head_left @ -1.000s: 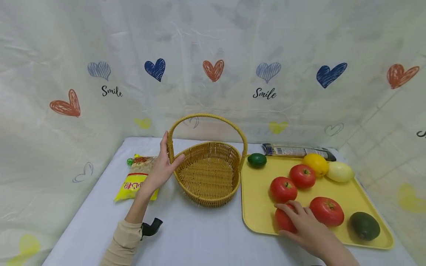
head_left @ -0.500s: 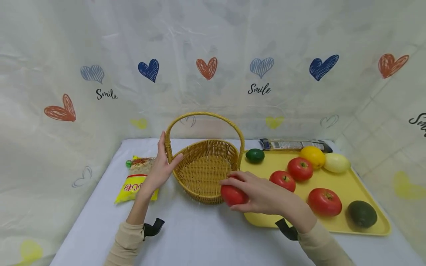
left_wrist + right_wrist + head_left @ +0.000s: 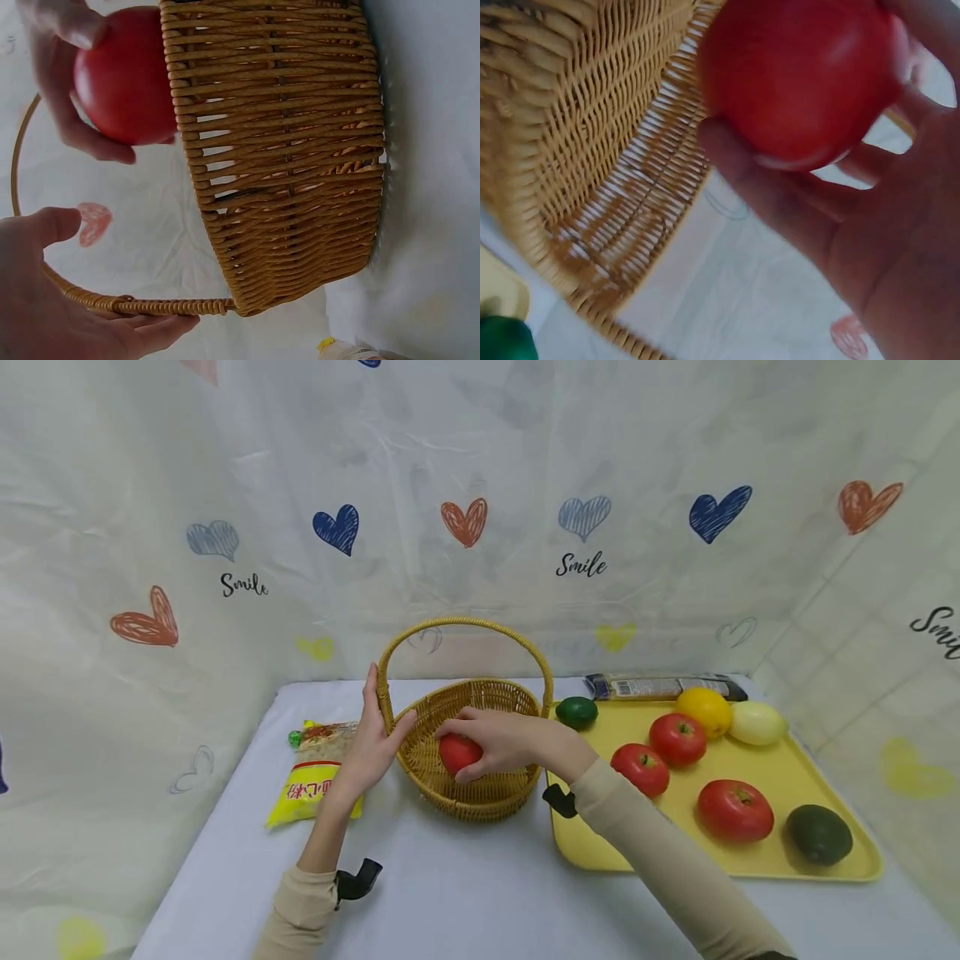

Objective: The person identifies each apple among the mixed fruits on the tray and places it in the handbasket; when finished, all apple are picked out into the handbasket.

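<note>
In the head view my right hand holds a red apple over the mouth of a woven wicker basket. Thumb and fingers wrap the sides of the apple in the right wrist view. Seen from the left wrist, the apple is right at the basket's rim. My left hand touches the left foot of the basket's arched handle, its fingers straight behind it and thumb held apart. The basket stands upright, and the right hand hides part of its inside.
Right of the basket, a yellow tray carries several fruits, among them red apples, an orange and an avocado. A long packet lies behind it. A yellow food bag lies left of the basket.
My right hand has picked the apple off the tray's front and carried it left to above the basket. The left hand stays at the handle.
</note>
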Motion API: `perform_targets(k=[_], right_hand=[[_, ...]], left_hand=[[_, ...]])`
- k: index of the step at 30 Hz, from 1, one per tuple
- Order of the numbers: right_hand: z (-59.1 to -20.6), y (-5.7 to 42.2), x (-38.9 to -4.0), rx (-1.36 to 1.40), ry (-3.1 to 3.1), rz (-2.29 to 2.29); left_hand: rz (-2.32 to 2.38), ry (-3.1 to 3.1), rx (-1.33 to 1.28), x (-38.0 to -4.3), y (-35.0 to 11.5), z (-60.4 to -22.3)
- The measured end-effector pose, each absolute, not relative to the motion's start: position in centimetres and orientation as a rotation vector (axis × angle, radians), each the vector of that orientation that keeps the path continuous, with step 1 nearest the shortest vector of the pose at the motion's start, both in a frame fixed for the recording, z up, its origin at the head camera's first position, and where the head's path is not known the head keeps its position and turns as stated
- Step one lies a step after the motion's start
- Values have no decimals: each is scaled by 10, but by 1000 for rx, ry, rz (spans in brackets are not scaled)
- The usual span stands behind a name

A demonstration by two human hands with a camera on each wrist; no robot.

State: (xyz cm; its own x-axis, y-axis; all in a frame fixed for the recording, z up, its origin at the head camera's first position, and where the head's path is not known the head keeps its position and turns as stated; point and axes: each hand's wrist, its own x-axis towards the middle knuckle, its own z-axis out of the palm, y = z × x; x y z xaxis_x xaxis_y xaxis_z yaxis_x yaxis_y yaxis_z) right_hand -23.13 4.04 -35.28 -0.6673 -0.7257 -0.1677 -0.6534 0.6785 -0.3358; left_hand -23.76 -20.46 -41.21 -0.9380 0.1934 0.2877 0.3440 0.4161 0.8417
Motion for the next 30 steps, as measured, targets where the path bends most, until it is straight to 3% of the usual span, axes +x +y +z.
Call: perform_targets(k=[14,30], right_hand=[[-371,0,-273,-980,2473,-260],[-390,-17,-270,-915,2500,-94]], left_hand=[[-1572,-2513,-469,-236,-205,-409],[-1672,-2500,-469,-238,-205,-410]])
